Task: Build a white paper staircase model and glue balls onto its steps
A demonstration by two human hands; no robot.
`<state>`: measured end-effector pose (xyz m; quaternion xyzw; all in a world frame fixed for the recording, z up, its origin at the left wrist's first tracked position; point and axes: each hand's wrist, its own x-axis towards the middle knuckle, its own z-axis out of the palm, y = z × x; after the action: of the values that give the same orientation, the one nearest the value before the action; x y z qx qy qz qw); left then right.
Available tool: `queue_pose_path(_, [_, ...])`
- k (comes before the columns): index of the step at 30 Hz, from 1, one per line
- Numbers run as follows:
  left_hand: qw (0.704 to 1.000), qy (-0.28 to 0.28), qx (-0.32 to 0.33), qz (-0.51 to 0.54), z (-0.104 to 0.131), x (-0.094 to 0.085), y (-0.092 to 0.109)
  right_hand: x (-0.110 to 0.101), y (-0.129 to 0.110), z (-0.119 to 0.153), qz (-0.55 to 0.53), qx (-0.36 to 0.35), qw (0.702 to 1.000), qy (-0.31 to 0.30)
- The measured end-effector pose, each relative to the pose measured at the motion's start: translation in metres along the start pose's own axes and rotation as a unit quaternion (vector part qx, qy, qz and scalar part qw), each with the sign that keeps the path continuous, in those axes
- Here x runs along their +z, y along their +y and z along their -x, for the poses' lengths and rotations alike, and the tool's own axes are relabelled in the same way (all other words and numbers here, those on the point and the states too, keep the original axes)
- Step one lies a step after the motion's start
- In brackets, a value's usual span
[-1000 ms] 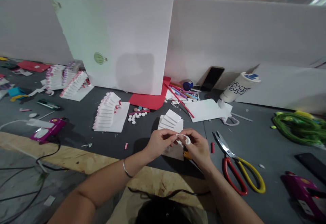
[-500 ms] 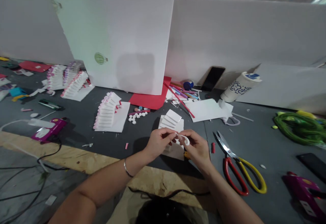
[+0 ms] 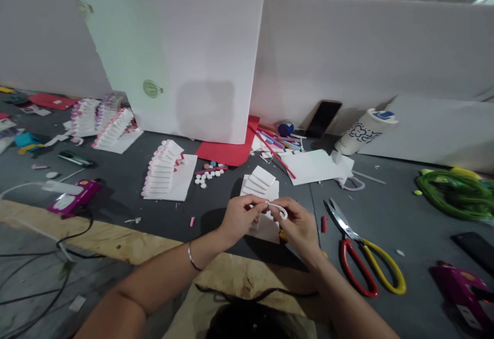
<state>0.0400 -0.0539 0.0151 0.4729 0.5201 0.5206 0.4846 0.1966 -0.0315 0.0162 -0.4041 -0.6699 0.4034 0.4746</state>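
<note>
White strip [image 3: 283, 210] curls between both hands [image 3: 270, 226] above the cluttered gray table [image 3: 216, 215].

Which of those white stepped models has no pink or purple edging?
The small one just beyond the left hand and right hand. Its few visible steps are plain white, while the others, off to the left, have pink or purple edges.

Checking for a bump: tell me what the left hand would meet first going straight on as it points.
Most likely the right hand, its fingers just beyond those of the left hand at the curled white strip; depth is unclear.
</note>
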Motion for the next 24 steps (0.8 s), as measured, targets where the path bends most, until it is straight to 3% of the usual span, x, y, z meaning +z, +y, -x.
queue_pose_path(7, [0.999,-0.025,-0.017,0.021,-0.0027,-0.0032,0.0033,-0.0034,-0.0012,0.0004,0.000,-0.017,1.000,-0.012])
queue_pose_path(14, [0.998,-0.039,0.049,0.028,-0.0074,-0.0057,0.0013,-0.0047,-0.0029,-0.0023,0.006,-0.017,0.999,-0.033])
queue_pose_path(24, [0.997,-0.005,0.071,0.013,-0.0032,-0.0021,0.0036,-0.0044,0.0003,0.0002,0.085,-0.082,0.993,-0.006])
